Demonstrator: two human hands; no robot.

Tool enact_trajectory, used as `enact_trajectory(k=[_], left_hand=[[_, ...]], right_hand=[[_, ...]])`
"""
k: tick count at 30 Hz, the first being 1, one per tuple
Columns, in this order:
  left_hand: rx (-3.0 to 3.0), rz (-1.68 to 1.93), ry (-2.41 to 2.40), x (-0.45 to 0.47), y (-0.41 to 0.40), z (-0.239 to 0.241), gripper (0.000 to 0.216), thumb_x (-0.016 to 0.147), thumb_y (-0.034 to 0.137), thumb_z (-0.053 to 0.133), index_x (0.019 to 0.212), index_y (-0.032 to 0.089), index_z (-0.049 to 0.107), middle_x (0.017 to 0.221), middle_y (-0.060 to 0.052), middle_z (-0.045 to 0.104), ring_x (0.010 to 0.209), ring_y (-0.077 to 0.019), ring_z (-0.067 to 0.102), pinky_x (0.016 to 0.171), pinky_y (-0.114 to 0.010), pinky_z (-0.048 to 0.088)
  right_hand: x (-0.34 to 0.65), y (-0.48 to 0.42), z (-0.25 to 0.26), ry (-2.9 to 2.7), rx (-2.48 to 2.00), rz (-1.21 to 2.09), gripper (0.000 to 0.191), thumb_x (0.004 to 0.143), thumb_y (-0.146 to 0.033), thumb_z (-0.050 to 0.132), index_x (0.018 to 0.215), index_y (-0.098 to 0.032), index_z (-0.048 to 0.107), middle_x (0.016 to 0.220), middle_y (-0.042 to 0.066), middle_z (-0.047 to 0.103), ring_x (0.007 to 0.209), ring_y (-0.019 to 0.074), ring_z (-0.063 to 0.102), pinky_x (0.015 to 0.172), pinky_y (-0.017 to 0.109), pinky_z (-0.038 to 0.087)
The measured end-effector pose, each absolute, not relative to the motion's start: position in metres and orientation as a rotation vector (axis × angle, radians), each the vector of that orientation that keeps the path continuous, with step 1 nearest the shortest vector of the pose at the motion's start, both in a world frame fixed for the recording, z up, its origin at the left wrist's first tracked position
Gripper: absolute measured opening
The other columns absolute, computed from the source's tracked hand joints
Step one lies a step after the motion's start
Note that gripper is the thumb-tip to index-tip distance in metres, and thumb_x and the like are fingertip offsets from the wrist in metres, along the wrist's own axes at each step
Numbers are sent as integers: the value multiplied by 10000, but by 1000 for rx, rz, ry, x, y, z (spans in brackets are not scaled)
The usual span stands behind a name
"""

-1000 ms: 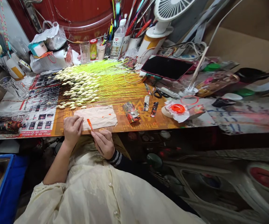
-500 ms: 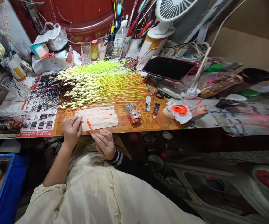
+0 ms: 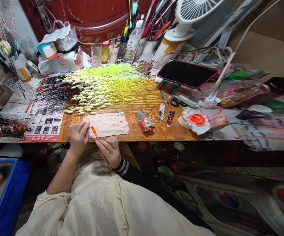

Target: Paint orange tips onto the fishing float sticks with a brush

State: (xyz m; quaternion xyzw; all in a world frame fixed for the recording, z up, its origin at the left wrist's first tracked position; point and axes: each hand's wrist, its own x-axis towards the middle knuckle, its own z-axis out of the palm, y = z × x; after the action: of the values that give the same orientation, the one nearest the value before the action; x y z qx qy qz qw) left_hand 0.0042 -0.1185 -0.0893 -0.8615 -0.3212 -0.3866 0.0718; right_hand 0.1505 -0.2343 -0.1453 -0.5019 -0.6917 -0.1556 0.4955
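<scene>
My right hand (image 3: 109,151) is closed around the lower end of a slim fishing float (image 3: 94,132) with an orange, bulb-like body. The float tilts up and to the left, over the near edge of a pale cloth (image 3: 107,124) that has orange marks. Close to the float's upper end, my left hand (image 3: 79,136) is closed with its fingertips together; what lies between them is hidden. Beyond the cloth is a heap of fishing floats (image 3: 92,91) with cream bodies, dark stems and yellow-green tips.
Right of the cloth lie a crumpled small packet (image 3: 144,121) and black-handled scissors (image 3: 174,101). Farther right stands an orange paint dish (image 3: 197,119). A tablet (image 3: 187,72), a fan (image 3: 188,19) and a bottle (image 3: 133,41) stand behind. A glass mug (image 3: 21,90) is at left.
The camera view has shifted slightly, moving the table contents to the right in the picture. My right hand and the orange float have come a little nearer my left hand.
</scene>
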Motion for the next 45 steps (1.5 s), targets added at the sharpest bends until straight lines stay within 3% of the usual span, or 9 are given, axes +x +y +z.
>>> enact_trajectory(k=[45], left_hand=[[-2594,-1162,-994,5,-119,-91,293,939,208,530,1211,205,639,1100,-95,703,1029,-220,603,968,-384,395]], right_hand=[[148,-234,-150,-1720,-1235,-334,578,952,-110,510,1503,-223,378,1215,60,690,1023,210,535,976,414,386]])
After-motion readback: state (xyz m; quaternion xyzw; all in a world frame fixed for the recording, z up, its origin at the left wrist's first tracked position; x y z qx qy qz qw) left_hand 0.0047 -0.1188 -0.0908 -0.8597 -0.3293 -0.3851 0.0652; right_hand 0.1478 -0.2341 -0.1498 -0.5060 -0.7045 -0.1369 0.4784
